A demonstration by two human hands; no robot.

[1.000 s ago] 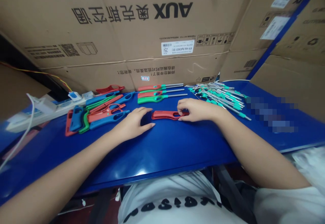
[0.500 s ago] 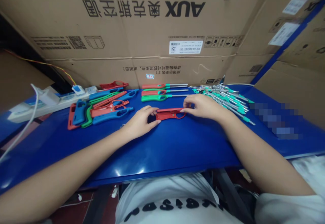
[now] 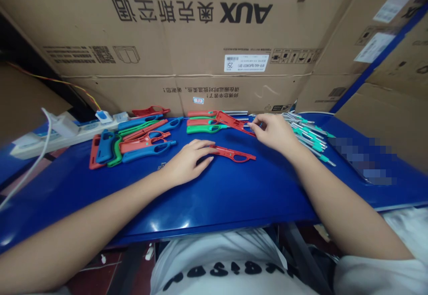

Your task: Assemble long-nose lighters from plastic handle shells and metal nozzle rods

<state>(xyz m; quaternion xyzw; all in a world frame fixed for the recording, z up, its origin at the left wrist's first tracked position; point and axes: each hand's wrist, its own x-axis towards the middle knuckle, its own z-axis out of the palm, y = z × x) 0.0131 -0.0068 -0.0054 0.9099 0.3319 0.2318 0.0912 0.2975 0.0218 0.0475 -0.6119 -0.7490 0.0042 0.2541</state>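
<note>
My left hand [image 3: 190, 161] pinches the left end of a red lighter half-shell [image 3: 236, 154] with a finger loop, low over the blue table. Held up in my right hand [image 3: 272, 130] is a second red half-shell [image 3: 230, 122], gripped at its right end and slanting up to the left. Behind it lie lighters with metal tubes, among them a green one [image 3: 203, 129]. Right of my right hand is a pile of metal tubes with green parts [image 3: 309, 134]. Red, blue and green shells, one of them blue [image 3: 145, 152], lie left of my left hand.
A power strip [image 3: 76, 135] with plugs and a white cable runs along the back left of the blue table [image 3: 200, 201]. Large cardboard [image 3: 167, 63] stands behind. A blurred dark flat object [image 3: 364, 161] lies at the right.
The two red half-shells, together before, are now apart. My right hand has lifted one up and away to the back right; the other stays at my left hand.
</note>
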